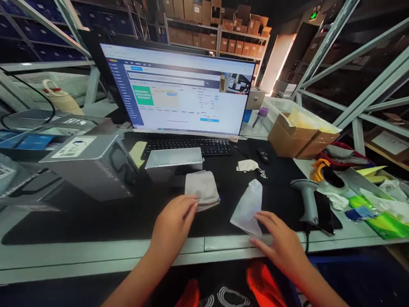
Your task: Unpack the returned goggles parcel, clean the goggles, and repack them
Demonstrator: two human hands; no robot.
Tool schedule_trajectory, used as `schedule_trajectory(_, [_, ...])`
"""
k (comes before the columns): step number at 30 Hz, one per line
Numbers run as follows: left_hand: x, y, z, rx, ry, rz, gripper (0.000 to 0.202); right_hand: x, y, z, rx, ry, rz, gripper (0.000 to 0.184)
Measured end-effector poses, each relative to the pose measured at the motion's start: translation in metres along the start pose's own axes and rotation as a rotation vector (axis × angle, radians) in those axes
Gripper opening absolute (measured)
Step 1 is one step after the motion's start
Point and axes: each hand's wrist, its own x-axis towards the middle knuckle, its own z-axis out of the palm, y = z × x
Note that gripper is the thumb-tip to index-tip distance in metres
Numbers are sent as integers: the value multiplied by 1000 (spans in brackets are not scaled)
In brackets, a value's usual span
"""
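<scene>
A folded light-grey cloth pouch (202,187) lies on the black desk mat, in front of an open grey box (174,164). My left hand (172,221) is at the pouch's near left corner, thumb and forefinger tips close together on its edge. To the right, a whitish translucent bag (247,209) stands slightly crumpled on the mat. The fingertips of my right hand (283,238) touch the bag's right side; its thumb is spread apart below, near the desk edge.
A large grey box (92,166) stands at left. Behind are a keyboard (191,147) and a monitor (185,94). On the right are a mouse (263,155), a barcode scanner (306,200), a tape dispenser (327,175) and a cardboard box (284,138).
</scene>
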Motion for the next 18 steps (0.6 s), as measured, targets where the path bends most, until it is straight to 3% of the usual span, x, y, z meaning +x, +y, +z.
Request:
schedule_trajectory(2, [0, 2, 6, 102, 78, 98, 16, 1, -8, 19, -114, 20, 66, 63])
schedule_trajectory(4, [0, 3, 11, 188, 148, 183, 19, 10, -17, 29, -204, 26, 113, 70])
schedule_trajectory(6, [-3, 4, 14, 264, 175, 228, 22, 22, -24, 30, -271, -16, 107, 68])
schedule_trajectory(10, [-10, 5, 10, 363, 129, 291, 23, 41, -31, 16, -380, -246, 39, 43])
schedule_trajectory(12, [-13, 6, 8, 386, 105, 313, 24, 46, -33, 12, -436, -313, 17, 41])
schedule_trajectory(16, [-15, 7, 7, 317, 62, 278, 35, 48, -40, 13, -484, -340, -31, 51])
schedule_trajectory(18, [-13, 8, 8, 228, 74, 229, 38, 46, -47, 15, -463, -335, -54, 45])
